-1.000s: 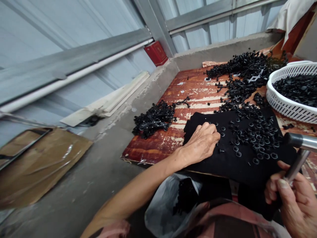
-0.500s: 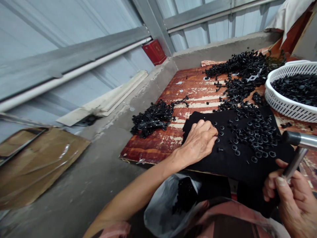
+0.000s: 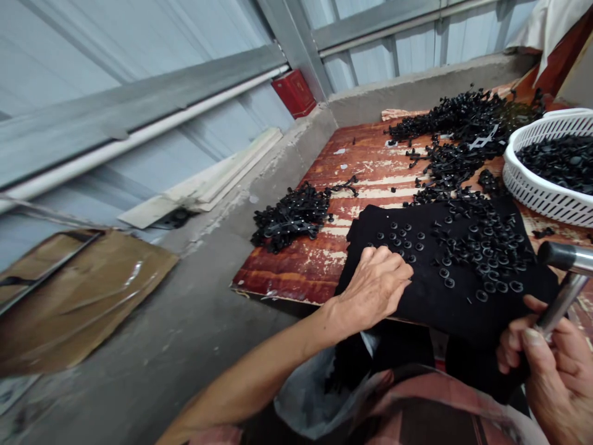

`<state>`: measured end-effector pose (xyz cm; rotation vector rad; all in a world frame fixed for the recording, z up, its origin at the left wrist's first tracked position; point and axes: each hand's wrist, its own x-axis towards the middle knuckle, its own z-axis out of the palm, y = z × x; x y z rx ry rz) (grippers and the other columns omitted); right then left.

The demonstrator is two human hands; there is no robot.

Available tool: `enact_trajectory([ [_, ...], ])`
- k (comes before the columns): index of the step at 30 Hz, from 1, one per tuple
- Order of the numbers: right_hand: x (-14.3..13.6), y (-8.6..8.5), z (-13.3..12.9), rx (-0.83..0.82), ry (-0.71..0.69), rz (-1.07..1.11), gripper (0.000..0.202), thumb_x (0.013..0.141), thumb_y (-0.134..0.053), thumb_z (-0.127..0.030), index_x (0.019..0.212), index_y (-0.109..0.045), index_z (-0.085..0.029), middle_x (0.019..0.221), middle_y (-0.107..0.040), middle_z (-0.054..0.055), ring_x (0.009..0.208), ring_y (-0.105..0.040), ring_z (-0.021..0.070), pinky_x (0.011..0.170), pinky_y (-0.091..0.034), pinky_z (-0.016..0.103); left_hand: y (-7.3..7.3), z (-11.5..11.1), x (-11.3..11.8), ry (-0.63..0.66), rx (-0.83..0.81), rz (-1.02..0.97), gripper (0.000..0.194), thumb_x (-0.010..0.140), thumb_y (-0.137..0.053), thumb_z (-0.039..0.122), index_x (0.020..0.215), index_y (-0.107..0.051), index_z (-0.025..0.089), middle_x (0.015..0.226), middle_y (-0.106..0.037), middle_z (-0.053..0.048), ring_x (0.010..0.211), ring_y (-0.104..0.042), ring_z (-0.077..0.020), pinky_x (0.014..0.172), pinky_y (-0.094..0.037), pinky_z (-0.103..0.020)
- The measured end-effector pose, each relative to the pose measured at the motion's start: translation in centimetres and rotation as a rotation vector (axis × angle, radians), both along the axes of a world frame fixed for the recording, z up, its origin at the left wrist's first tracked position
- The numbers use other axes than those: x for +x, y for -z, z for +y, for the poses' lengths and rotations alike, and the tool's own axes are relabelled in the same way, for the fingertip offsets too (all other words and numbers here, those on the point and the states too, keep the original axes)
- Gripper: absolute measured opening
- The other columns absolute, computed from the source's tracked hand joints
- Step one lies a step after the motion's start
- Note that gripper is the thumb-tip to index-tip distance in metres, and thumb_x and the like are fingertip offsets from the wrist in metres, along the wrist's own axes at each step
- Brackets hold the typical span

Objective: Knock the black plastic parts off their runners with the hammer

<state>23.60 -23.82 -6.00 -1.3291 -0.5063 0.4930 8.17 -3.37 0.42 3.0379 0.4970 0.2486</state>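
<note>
My left hand (image 3: 377,284) rests low over a black cloth (image 3: 426,303), its fingers curled down and closed; whatever is beneath the fingertips is hidden. Just beyond the knuckles, several small round black plastic pieces (image 3: 407,242) sit in rough rows on the cloth. More black pieces with round heads and stems (image 3: 493,256) lie scattered over the right part of the cloth. At the lower right my right hand (image 3: 546,352) is wrapped around the handle of a metal hammer (image 3: 565,290), its dark-tipped head raised beside the cloth's right edge.
A white basket (image 3: 537,191) of black pieces stands at the right. Heaps of black parts lie at the table's back (image 3: 463,130) and left (image 3: 291,216). A grey plastic bag (image 3: 306,395) hangs below the front edge. A low concrete ledge (image 3: 301,148) borders the worn red table (image 3: 278,266).
My left hand has moved slightly down and nearer to me, uncovering more small round pieces in rows. The right hand still grips the hammer. The view has shifted a little.
</note>
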Motion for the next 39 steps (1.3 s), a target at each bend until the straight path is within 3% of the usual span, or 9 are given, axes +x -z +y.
enact_trajectory([
  [9,0.0,-0.1,0.0,0.002,-0.008,0.010,0.028,0.094,-0.060,-0.032,0.121,-0.058,-0.026,0.067,-0.054,-0.003,0.049,-0.050,0.0132,0.040,-0.044,0.026,-0.2,-0.2,0.3,-0.063,0.069,-0.070,0.012,0.093,-0.051,0.022,0.096,-0.062,0.018,0.101,-0.061,-0.007,0.093,-0.045,-0.0222,0.077,-0.034,-0.036],
  [12,0.1,-0.2,-0.1,-0.003,-0.001,-0.001,0.028,0.094,-0.060,-0.032,0.121,-0.058,-0.025,0.067,-0.054,-0.003,0.048,-0.050,0.0131,0.040,-0.044,0.026,-0.5,-0.7,1.5,-0.054,0.077,-0.078,0.016,0.095,-0.046,0.022,0.100,-0.061,0.018,0.102,-0.061,-0.007,0.093,-0.045,-0.0221,0.078,-0.034,-0.037],
  [16,0.1,-0.2,0.1,0.001,-0.008,0.005,0.029,0.094,-0.060,-0.031,0.122,-0.058,-0.025,0.069,-0.054,-0.003,0.049,-0.051,0.0127,0.040,-0.044,0.026,-0.6,-1.0,3.9,0.056,0.114,0.001,0.022,0.095,-0.042,0.014,0.106,-0.060,0.020,0.100,-0.061,-0.006,0.093,-0.045,-0.0224,0.078,-0.032,-0.038],
  [19,0.0,-0.1,0.3,0.032,-0.023,0.028,0.029,0.094,-0.060,-0.031,0.122,-0.058,-0.026,0.070,-0.054,-0.003,0.048,-0.050,0.0122,0.038,-0.044,0.025,-0.7,-0.6,5.0,0.081,0.119,0.079,0.021,0.094,-0.040,0.011,0.099,-0.060,0.018,0.094,-0.061,-0.006,0.093,-0.046,-0.0226,0.075,-0.030,-0.039],
  [24,0.0,0.2,0.3,0.043,-0.023,0.013,0.030,0.094,-0.060,-0.030,0.124,-0.058,-0.026,0.071,-0.054,-0.002,0.050,-0.050,0.0120,0.039,-0.045,0.025,-1.6,0.6,5.5,0.040,-0.021,0.174,0.016,0.095,-0.046,0.022,0.091,-0.061,0.019,0.089,-0.061,-0.004,0.088,-0.046,-0.0206,0.071,-0.029,-0.036],
  [31,-0.1,0.3,0.2,0.042,-0.034,0.019,0.031,0.094,-0.060,-0.030,0.125,-0.058,-0.027,0.071,-0.053,-0.003,0.050,-0.050,0.0120,0.039,-0.045,0.025,-2.0,0.8,5.9,-0.073,0.085,0.138,0.016,0.094,-0.045,0.019,0.092,-0.061,0.018,0.095,-0.057,-0.007,0.092,-0.046,-0.0223,0.072,-0.031,-0.035],
  [39,0.1,0.1,0.0,0.014,-0.025,0.017,0.031,0.094,-0.060,-0.031,0.125,-0.057,-0.026,0.071,-0.053,-0.003,0.051,-0.050,0.0123,0.041,-0.044,0.026,-1.7,-1.5,5.3,0.121,0.069,0.113,0.018,0.093,-0.043,0.014,0.095,-0.060,0.019,0.098,-0.058,-0.005,0.091,-0.044,-0.0209,0.073,-0.032,-0.037],
])
